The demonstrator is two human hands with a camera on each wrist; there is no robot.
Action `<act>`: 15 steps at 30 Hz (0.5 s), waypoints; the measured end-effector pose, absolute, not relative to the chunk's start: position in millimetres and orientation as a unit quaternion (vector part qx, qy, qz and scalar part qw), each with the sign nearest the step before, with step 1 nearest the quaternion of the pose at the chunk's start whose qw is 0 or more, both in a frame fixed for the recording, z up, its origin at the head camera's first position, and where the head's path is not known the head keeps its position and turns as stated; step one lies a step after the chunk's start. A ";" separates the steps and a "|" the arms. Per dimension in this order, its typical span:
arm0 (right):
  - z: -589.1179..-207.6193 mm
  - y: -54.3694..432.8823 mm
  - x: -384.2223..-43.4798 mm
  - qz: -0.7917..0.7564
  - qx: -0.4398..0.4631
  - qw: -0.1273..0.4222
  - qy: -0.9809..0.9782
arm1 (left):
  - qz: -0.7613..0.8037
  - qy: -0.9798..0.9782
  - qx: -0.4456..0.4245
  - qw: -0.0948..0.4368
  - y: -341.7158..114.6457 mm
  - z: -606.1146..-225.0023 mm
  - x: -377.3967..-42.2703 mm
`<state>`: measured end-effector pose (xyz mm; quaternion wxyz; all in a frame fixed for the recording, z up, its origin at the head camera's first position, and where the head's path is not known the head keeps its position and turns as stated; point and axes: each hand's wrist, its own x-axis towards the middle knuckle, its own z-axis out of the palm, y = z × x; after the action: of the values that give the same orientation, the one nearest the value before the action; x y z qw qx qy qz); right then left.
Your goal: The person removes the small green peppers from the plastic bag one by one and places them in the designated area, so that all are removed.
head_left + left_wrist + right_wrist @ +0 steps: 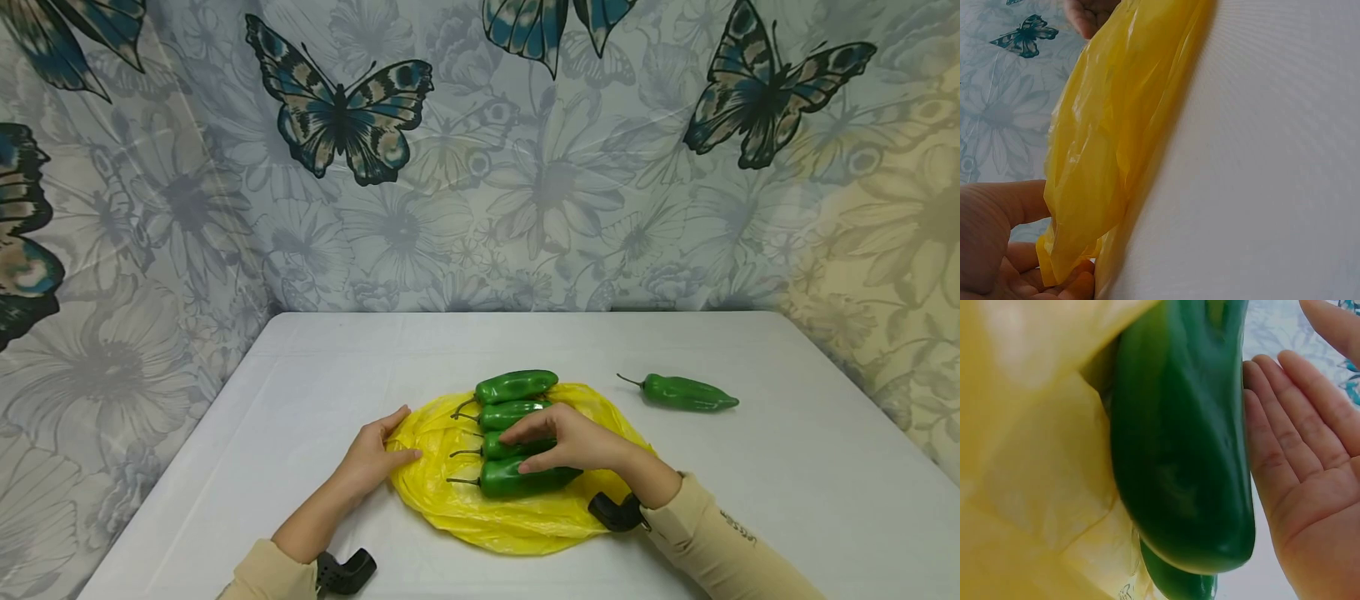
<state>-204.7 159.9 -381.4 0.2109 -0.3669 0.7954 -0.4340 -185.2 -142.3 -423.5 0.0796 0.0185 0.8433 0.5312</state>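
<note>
We are tagging the right hand [577,442] reaching over four glossy, elongated green peppers [502,451], which are lying side by side on a crumpled yellow thin-plastic bag [465,517]. The thick front pepper [510,482] is lying right under the thumb, the slimmer third pepper [517,452] under the fingertips, the other two just beyond them. Key relation for the coming move, we are judging: the front pepper is sitting on the thumb side, its long axis running left to right, roughly along the thumb, stalk pointing past the thumb tip; the right hand is being the nearer one. A lone green pepper [686,393] is lying on the white-topped table [315,358], beyond and to the right of the right fingers, well apart.

Right thumb and fingers are standing wide, not closing round anything; whether they are touching a pepper, we are leaving as cannot tell. The left hand [371,454] is loosely holding the bag's left edge.

Views: the left wrist one is showing fingers tucking under the bag edge, which the head one is hiding. The right wrist one is showing straight fingers beside a pepper's side; only the head view is catching the lone pepper.
</note>
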 end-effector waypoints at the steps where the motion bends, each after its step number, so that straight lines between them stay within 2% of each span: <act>1: -381.4 160.0 -204.7 -0.434 -0.367 0.211 0.795 | 0.530 0.844 0.018 0.080 -142.2 -423.6 -185.3; 15: -381.6 161.6 -203.8 -0.432 -0.375 0.221 0.790 | 0.529 0.844 0.018 0.079 -142.3 -424.9 -186.4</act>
<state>-203.8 161.6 -381.6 0.2208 -0.3748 0.7899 -0.4322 -186.4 -142.3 -424.9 0.0794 0.0181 0.8445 0.5294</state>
